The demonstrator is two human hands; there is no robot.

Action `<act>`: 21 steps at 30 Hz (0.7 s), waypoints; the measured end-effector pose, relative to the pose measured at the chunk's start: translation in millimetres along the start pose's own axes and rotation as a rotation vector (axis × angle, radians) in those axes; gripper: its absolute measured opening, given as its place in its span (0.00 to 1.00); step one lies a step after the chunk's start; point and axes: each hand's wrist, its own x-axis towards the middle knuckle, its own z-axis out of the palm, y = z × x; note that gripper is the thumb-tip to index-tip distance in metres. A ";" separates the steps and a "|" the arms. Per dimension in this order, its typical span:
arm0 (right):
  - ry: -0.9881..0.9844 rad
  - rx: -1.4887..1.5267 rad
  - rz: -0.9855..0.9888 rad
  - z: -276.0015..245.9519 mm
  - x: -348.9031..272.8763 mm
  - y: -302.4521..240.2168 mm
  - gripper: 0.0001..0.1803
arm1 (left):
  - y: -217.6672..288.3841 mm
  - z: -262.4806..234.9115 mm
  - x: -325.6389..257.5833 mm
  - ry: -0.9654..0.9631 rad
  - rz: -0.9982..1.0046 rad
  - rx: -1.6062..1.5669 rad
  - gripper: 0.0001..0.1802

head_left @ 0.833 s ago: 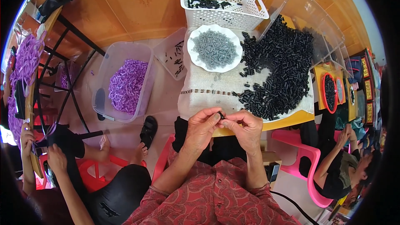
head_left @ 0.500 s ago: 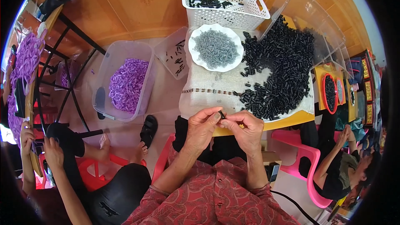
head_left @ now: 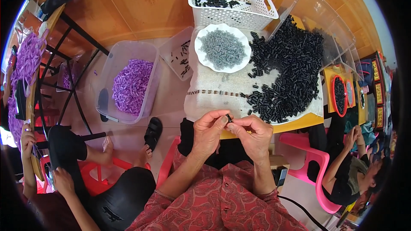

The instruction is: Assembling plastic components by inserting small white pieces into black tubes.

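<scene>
Above the near edge of the table, my left hand (head_left: 208, 131) pinches a small black tube (head_left: 229, 119) between thumb and fingertips. My right hand (head_left: 253, 134) meets it from the other side, its thumb and forefinger closed at the tube's right end. Whether the right fingertips also hold a tiny second part is hidden. Just beyond my hands, a large heap of similar black tubes (head_left: 295, 60) spreads over the right of the cloth (head_left: 209, 102). Farther back, a white scalloped plate (head_left: 201, 55) carries a pile of small clear pieces (head_left: 222, 49).
A white perforated basket (head_left: 231, 17) with black pieces stands at the back, beside a tilted clear bin (head_left: 338, 38). On the floor at left, a clear tub (head_left: 102, 87) holds purple pieces. One person (head_left: 64, 182) sits left; another (head_left: 349, 162) sits right near a pink chair (head_left: 321, 175).
My hands stay pinched together around the black tube, with only a slight shift of the fingers. The left person's nearer hand has moved down and to the right.
</scene>
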 end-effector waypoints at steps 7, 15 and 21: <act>0.022 0.029 -0.071 1.6 1.9 3.2 0.08 | -1.0 0.8 0.4 -0.023 -0.087 -0.243 0.11; 0.006 -0.018 -0.086 4.9 -1.9 8.2 0.08 | 0.4 0.5 0.3 0.002 -0.093 -0.204 0.12; -0.006 -0.005 -0.105 7.0 -2.0 4.5 0.06 | 0.1 -0.7 1.0 0.000 -0.062 -0.146 0.11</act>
